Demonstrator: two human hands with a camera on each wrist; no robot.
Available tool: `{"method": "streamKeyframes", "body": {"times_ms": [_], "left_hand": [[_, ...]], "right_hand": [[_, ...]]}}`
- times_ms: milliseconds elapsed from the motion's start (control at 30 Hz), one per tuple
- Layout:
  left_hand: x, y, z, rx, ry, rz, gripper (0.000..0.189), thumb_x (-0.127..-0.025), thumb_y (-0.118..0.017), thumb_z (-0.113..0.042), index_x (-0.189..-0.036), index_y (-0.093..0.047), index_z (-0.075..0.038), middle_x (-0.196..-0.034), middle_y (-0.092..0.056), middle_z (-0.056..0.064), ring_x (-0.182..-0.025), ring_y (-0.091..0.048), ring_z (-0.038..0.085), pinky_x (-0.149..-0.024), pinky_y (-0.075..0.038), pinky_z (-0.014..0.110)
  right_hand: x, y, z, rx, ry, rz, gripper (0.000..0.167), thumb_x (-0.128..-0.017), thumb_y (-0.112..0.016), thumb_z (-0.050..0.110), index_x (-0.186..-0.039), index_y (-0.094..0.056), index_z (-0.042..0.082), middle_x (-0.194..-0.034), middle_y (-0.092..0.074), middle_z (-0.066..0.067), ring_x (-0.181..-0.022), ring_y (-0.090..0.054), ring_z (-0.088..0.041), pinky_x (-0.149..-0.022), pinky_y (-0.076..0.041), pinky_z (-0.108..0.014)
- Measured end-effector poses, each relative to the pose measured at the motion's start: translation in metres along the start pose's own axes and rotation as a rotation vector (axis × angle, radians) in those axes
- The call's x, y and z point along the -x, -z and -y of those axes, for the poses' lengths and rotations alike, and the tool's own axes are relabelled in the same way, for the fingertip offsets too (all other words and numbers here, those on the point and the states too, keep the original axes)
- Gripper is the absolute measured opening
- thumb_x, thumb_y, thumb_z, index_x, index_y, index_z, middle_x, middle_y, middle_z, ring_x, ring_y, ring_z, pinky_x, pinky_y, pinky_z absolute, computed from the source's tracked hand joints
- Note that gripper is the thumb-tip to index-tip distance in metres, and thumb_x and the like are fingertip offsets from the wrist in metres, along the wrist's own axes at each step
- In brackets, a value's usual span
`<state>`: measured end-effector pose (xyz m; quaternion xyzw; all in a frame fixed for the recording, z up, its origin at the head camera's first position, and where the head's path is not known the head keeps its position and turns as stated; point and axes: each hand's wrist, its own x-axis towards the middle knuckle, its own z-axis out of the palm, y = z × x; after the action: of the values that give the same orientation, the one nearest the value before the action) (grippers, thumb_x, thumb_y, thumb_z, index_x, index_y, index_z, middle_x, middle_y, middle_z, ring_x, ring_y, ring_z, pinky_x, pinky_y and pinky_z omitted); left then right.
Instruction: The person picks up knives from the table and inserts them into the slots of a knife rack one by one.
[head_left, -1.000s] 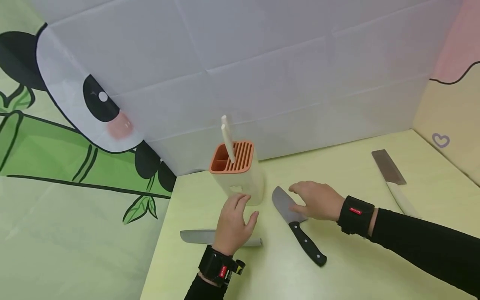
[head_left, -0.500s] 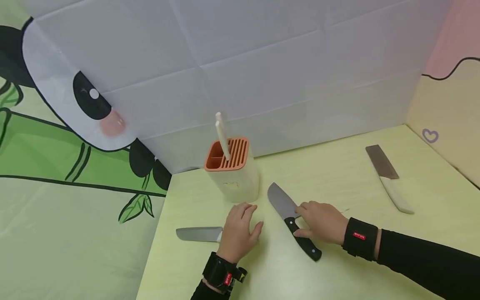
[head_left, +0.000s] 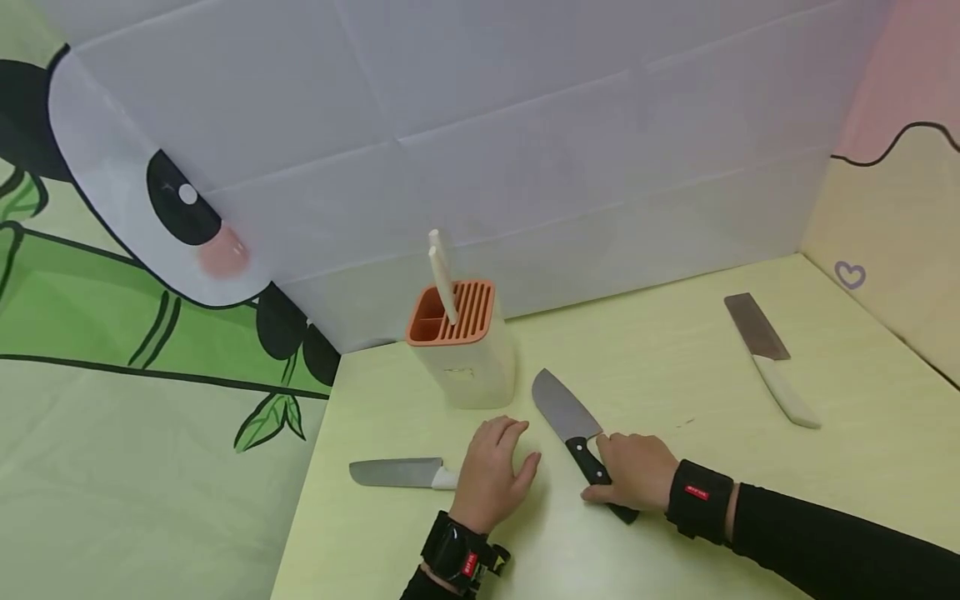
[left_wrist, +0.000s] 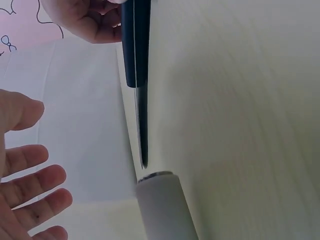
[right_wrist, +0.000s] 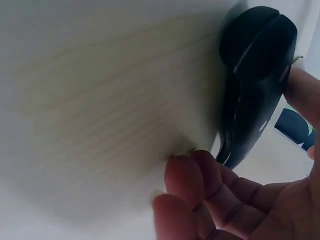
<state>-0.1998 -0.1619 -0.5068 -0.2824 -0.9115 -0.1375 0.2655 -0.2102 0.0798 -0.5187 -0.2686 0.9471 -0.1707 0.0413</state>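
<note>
My right hand point(head_left: 633, 473) pinches the black handle of a wide-bladed kitchen knife point(head_left: 562, 406), thumb on one side and fingertips on the other. That knife lies slanted on the table, its blade pointing toward the knife block. In the right wrist view the black handle point(right_wrist: 257, 80) shows between thumb and curled fingers. My left hand point(head_left: 491, 479) has its fingers spread and holds nothing. It overlaps the pale handle of a second knife point(head_left: 397, 472), whose blade points left. The handle's end point(left_wrist: 167, 210) appears beside the fingers point(left_wrist: 40, 202) in the left wrist view.
A cream knife block point(head_left: 472, 375) with an orange slotted top stands at the back, white handles rising from it. A cleaver with a white handle point(head_left: 783, 392) lies at the right. Behind the table point(head_left: 645, 358) hangs a printed cloth backdrop point(head_left: 570, 167).
My right hand has moved down from above the blade to the black handle and now grips it. My left hand has shifted slightly right and toward me, uncovering more of the second knife.
</note>
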Motion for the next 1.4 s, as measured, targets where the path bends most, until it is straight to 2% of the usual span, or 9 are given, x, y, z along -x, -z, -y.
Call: {"method": "streamKeyframes", "body": {"times_ms": [233,400,533,833,1100,1233,1400], "left_hand": [[0.001,-0.005,-0.006,0.089,0.118,-0.006,0.038,-0.084,-0.075,-0.023,-0.116,-0.066,-0.004,-0.111,-0.063,0.006,-0.106,-0.059,0.022,-0.091,-0.049,0.036],[0.001,-0.009,-0.011,0.178,0.204,-0.046,0.035,-0.087,-0.074,-0.022,-0.117,-0.066,-0.005,-0.112,-0.064,0.005,-0.108,-0.059,0.02,-0.087,-0.051,0.036],[0.0,-0.011,-0.013,0.228,0.237,-0.094,0.032,-0.086,-0.075,-0.018,-0.114,-0.067,-0.006,-0.109,-0.066,0.003,-0.106,-0.06,0.019,-0.087,-0.051,0.036],[0.0,-0.02,-0.017,0.27,0.233,-0.163,0.03,-0.085,-0.075,-0.013,-0.113,-0.067,-0.006,-0.105,-0.068,0.004,-0.102,-0.063,0.019,-0.084,-0.052,0.037],[-0.001,-0.021,-0.017,0.265,0.244,-0.193,0.029,-0.085,-0.075,-0.013,-0.112,-0.068,-0.005,-0.104,-0.068,0.003,-0.101,-0.063,0.019,-0.084,-0.052,0.037],[-0.002,-0.022,-0.016,0.261,0.242,-0.218,0.03,-0.084,-0.075,-0.012,-0.113,-0.067,-0.007,-0.103,-0.068,0.003,-0.1,-0.064,0.018,-0.083,-0.052,0.037],[-0.003,-0.024,-0.014,0.267,0.255,-0.24,0.031,-0.084,-0.075,-0.011,-0.114,-0.067,-0.007,-0.103,-0.068,0.004,-0.099,-0.064,0.019,-0.082,-0.052,0.039]], "right_hand": [[-0.01,-0.009,0.002,-0.083,-0.028,0.017,0.053,-0.072,-0.082,0.051,-0.078,-0.052,0.008,-0.06,-0.043,0.002,-0.051,-0.042,-0.014,-0.047,-0.034,-0.032],[-0.013,-0.012,0.001,-0.124,-0.033,0.018,0.044,-0.076,-0.081,0.041,-0.078,-0.053,0.007,-0.061,-0.044,0.001,-0.051,-0.043,-0.014,-0.048,-0.035,-0.032],[-0.014,-0.012,-0.002,-0.152,-0.019,0.009,0.038,-0.078,-0.08,0.033,-0.08,-0.053,0.006,-0.061,-0.044,0.001,-0.052,-0.043,-0.015,-0.048,-0.035,-0.031],[-0.017,-0.015,-0.01,-0.204,-0.029,0.034,0.033,-0.081,-0.075,0.028,-0.088,-0.056,0.001,-0.068,-0.046,-0.002,-0.058,-0.044,-0.017,-0.053,-0.037,-0.034],[-0.022,-0.016,-0.02,-0.258,-0.083,0.055,0.028,-0.081,-0.065,0.03,-0.088,-0.054,0.006,-0.066,-0.048,-0.001,-0.055,-0.045,-0.016,-0.052,-0.036,-0.033],[-0.022,-0.011,-0.024,-0.293,-0.108,0.083,0.039,-0.082,-0.064,0.031,-0.104,-0.058,-0.001,-0.072,-0.051,-0.002,-0.058,-0.046,-0.017,-0.055,-0.037,-0.034],[-0.018,-0.001,-0.028,-0.326,-0.121,0.112,0.055,-0.084,-0.062,0.029,-0.127,-0.054,-0.005,-0.075,-0.051,-0.003,-0.06,-0.045,-0.017,-0.056,-0.034,-0.033]]}}
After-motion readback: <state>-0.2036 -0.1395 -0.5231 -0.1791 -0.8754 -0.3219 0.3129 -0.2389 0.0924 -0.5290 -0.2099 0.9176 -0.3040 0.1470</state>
